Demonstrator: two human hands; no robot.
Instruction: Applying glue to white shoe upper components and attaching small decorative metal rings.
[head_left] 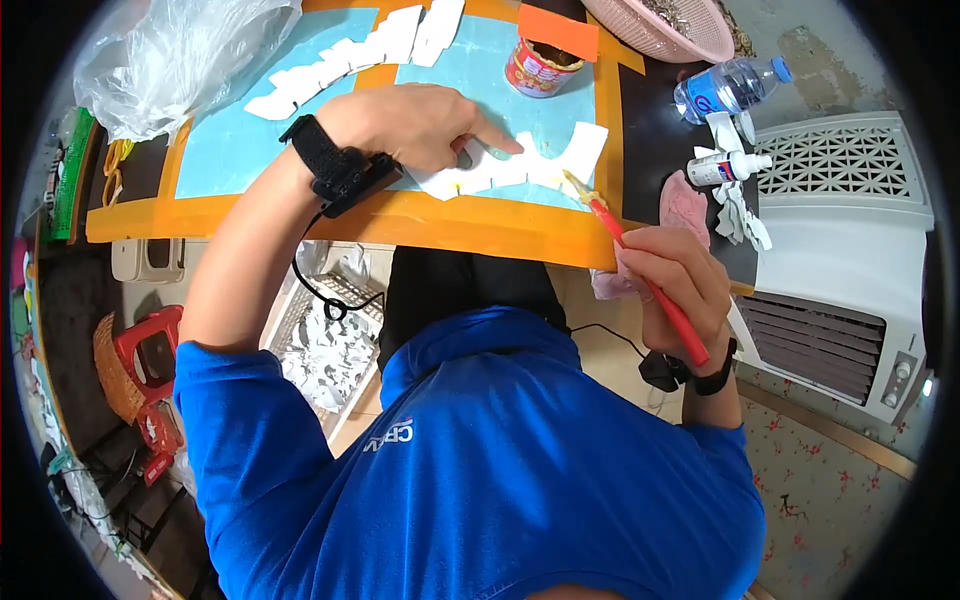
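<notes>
My left hand lies over a row of small white flat pieces at the table's near edge. Its index finger stretches out and presses on them; the other fingers curl under, partly hidden. In my right hand is a red-handled brush, gripped near the middle of its handle. Yellowish, clumped bristles touch or hover just over the row's right end; I cannot tell which. Yellowish smears mark some pieces. Farther back, another slanting row of white pieces lies on the blue sheet.
A round tin with an orange flap stands at the back. To its right are a pink basket, a water bottle, a small white bottle and a pink cloth. A plastic bag and scissors lie left.
</notes>
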